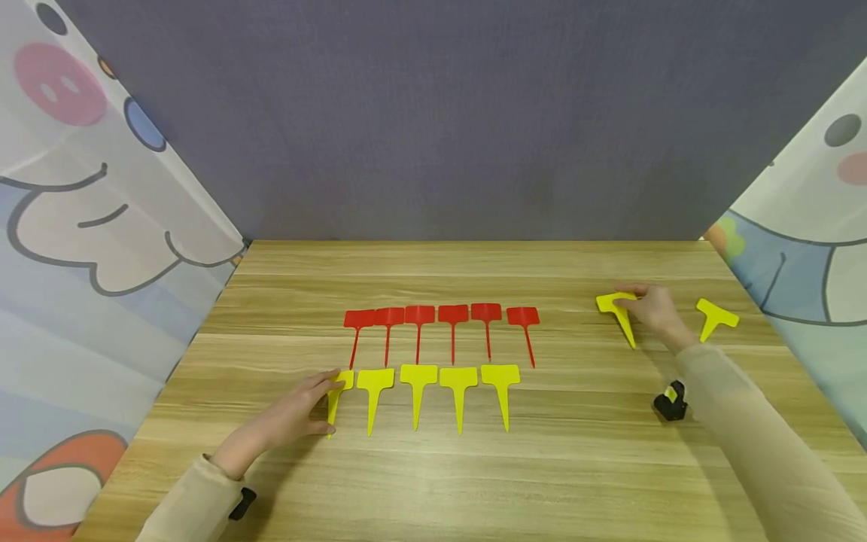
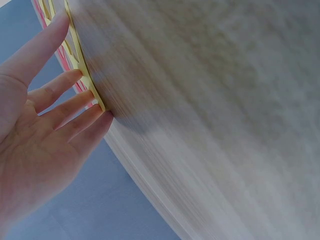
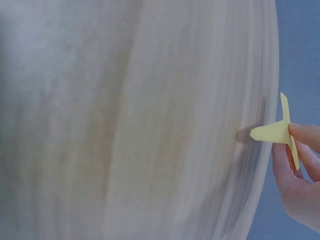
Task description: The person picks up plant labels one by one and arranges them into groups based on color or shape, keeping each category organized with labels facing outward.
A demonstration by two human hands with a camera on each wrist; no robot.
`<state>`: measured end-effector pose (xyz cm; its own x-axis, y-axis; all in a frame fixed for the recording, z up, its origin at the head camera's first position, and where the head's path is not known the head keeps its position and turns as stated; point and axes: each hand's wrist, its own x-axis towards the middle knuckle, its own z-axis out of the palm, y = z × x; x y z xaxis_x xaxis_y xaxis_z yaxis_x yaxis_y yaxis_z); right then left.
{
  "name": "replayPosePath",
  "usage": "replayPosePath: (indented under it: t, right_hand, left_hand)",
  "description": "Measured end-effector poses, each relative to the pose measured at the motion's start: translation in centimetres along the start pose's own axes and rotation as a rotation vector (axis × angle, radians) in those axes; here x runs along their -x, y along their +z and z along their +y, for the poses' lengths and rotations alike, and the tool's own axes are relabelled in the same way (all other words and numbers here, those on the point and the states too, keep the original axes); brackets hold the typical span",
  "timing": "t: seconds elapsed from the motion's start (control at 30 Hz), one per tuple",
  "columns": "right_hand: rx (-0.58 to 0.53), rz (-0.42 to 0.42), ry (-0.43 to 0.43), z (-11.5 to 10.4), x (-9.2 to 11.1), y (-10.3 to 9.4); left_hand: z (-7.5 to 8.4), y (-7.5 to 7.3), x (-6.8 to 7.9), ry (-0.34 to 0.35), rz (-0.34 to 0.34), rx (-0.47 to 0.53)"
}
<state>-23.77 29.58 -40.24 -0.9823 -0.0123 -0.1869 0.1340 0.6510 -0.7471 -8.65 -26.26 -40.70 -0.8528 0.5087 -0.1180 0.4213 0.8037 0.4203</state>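
Near the left end of the table, my left hand [image 1: 291, 414] lies at the leftmost yellow T-shaped plant label [image 1: 344, 380], fingertips along its head and thumb by its pointed tip. In the left wrist view the fingers [image 2: 67, 107] are spread and fairly straight against the label's edge. My right hand [image 1: 655, 310] pinches another yellow plant label [image 1: 625, 325] by its head between thumb and fingers, the stem slanting toward the table. The right wrist view shows this label [image 3: 272, 133] with its tip close to the wood. Several more yellow labels [image 1: 418, 376] continue the front row.
Behind the yellow row runs a row of several red plant labels [image 1: 453, 313]. One loose yellow label [image 1: 716, 316] lies at the table's right side, beyond my right hand. A grey panel [image 1: 474, 135] rises behind the wooden table [image 1: 433, 489], with cartoon-printed curtains [image 1: 101, 316] at both sides.
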Motion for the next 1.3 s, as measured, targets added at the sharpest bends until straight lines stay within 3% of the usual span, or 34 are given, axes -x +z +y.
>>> replayPosePath:
  t: [0.4, 1.3]
  right_hand:
    - [0.012, 0.032, -0.046, -0.8, 0.7, 0.7]
    - [-0.246, -0.120, 0.013, -2.9, 2.9, 2.7]
  left_hand:
    - [0.1, -0.1, 0.0, 0.002, 0.003, -0.010]
    - [0.1, -0.1, 0.0, 0.004, 0.009, -0.023]
